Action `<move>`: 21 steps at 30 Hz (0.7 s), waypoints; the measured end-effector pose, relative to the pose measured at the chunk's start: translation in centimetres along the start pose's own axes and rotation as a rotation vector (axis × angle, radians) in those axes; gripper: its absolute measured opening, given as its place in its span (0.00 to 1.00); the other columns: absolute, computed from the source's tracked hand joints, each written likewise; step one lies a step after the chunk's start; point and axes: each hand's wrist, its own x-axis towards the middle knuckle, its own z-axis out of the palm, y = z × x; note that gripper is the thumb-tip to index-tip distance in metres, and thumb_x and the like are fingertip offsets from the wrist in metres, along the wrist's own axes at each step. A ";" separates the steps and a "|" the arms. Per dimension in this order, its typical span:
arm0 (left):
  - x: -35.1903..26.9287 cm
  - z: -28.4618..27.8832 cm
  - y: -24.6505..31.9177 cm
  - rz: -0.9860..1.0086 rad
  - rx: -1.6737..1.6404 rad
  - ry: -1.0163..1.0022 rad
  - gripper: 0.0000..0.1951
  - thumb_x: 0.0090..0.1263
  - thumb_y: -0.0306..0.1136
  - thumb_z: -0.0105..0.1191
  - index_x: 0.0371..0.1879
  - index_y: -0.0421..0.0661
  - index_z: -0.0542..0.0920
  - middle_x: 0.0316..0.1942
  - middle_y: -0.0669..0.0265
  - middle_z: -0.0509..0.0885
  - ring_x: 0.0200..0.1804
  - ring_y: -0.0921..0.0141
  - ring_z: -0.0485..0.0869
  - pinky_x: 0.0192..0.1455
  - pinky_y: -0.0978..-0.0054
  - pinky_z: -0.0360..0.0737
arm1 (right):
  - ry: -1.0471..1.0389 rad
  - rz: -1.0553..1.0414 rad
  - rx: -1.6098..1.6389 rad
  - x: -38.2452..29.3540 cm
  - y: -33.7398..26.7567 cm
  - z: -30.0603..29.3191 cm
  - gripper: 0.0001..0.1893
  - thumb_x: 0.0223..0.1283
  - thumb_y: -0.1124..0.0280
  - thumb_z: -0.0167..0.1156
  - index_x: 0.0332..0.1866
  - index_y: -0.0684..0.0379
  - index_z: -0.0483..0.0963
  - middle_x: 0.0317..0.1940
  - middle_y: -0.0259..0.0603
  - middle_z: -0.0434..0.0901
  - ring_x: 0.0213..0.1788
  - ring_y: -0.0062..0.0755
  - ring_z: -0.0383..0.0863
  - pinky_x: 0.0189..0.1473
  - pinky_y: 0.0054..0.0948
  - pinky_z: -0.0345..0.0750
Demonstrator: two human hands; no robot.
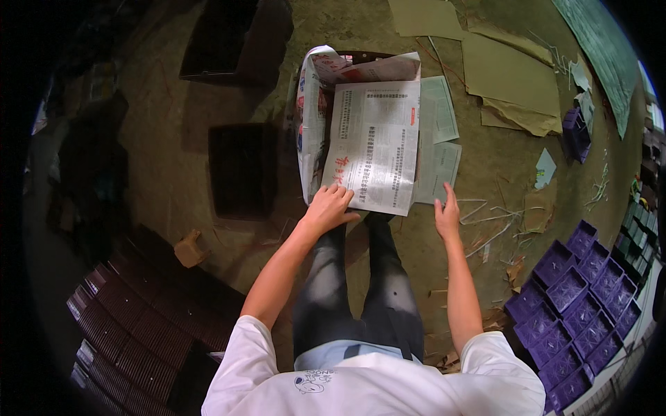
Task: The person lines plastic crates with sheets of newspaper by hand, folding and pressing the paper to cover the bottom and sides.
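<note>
A crate (pixel 366 53) stands on the floor before my feet, mostly hidden by newspaper; part of its dark rim shows at the far side. Newspaper lining (pixel 310 127) bends up over its left and far sides. A printed newspaper sheet (pixel 374 145) lies across the top and hangs past the right side. The fingers of my left hand (pixel 329 207) rest on this sheet's near left corner; whether they grip it is hard to tell. My right hand (pixel 447 214), fingers apart and holding nothing, hovers beside more newspaper sheets (pixel 441 164) at the crate's right.
Dark crates (pixel 242 171) stand at left, with stacked brown crates (pixel 151 317) at lower left. Purple crates (pixel 572 307) are stacked at lower right. Flattened cardboard (pixel 510 73), strapping strips (pixel 489 229) and scraps litter the floor at right. A small cardboard piece (pixel 190 249) lies left.
</note>
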 end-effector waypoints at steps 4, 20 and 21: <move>2.7 -0.4 -1.6 -0.211 -0.380 0.466 0.28 0.63 0.47 0.69 0.54 0.39 0.78 0.57 0.52 0.75 0.62 0.51 0.73 0.66 0.58 0.72 | 0.022 0.072 0.246 2.8 -7.3 4.3 0.41 0.73 0.45 0.57 0.78 0.66 0.56 0.75 0.64 0.63 0.77 0.59 0.64 0.74 0.43 0.65; 15.1 11.3 -11.6 -0.918 -1.277 0.187 0.38 0.68 0.47 0.68 0.65 0.28 0.69 0.57 0.46 0.81 0.57 0.56 0.83 0.58 0.61 0.80 | 0.188 -0.052 0.215 7.0 -6.3 11.7 0.32 0.79 0.49 0.51 0.71 0.69 0.64 0.58 0.64 0.80 0.58 0.62 0.82 0.58 0.47 0.77; 14.8 11.0 -11.8 -0.921 -1.332 0.217 0.34 0.68 0.44 0.67 0.62 0.29 0.72 0.52 0.48 0.83 0.53 0.57 0.84 0.55 0.62 0.81 | 0.181 -0.049 0.208 7.1 -6.4 11.8 0.32 0.78 0.50 0.52 0.71 0.69 0.64 0.58 0.64 0.79 0.58 0.62 0.82 0.58 0.47 0.77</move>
